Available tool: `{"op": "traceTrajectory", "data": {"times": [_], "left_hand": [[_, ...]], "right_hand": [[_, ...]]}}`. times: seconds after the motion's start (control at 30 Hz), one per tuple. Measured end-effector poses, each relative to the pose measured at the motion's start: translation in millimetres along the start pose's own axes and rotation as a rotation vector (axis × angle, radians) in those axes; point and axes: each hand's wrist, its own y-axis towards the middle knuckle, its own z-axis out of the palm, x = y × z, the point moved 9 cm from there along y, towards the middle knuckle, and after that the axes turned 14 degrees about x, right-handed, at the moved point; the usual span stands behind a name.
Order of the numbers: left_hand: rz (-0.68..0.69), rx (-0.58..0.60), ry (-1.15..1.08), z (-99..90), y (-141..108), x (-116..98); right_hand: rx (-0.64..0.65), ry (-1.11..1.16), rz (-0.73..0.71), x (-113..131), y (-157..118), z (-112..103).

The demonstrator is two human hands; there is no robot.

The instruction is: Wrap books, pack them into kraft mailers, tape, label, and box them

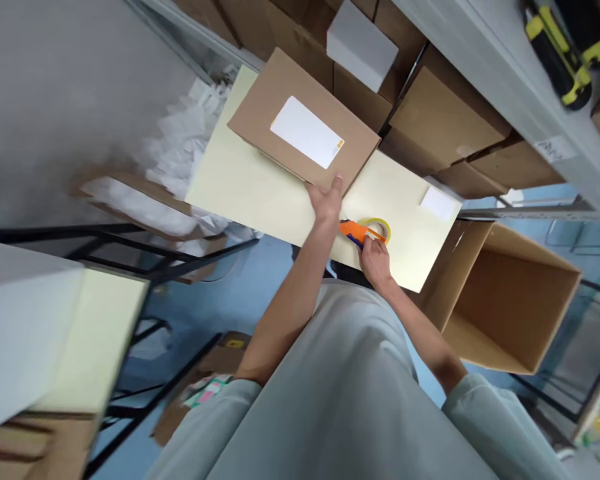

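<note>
A closed cardboard box (257, 107) with a white label (305, 131) on top is tilted across the pale yellow table (260, 193). My left hand (326, 200) grips the box's near edge, thumb on its upper face and the other fingers mostly hidden. Just to the right, my right hand (375, 260) is closed around an orange and blue tape dispenser (356, 232). A roll of yellow tape (388, 230) shows at the dispenser, beside the box and over the tabletop.
Cardboard boxes (435, 113) fill the shelf behind the table. A large open carton (515, 307) stands at the right. White paper slip (437, 203) lies on the table's right end. Yellow-black cutters (557, 57) rest on the upper shelf. Crumpled white packing material (180, 133) is piled at left.
</note>
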Motion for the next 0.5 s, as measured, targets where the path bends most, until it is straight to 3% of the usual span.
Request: {"op": "traceTrajectory", "data": {"times": [0.13,0.27,0.37,0.5], "left_hand": [[-0.069,0.252,0.166,-48.5,3,-23],[-0.131,0.332,0.278,-67.8,-3,-37],[-0.161,0.339,0.304,-67.9,-3,-33],[-0.212,0.335,0.342,-69.0,0,-25]], "right_hand": [[0.107,0.056,-0.109,53,1,6],[0.166,0.126,-0.145,75,0,-1],[0.163,0.142,-0.108,56,-12,-4],[0.217,0.15,-0.048,-4,-58,11]]}}
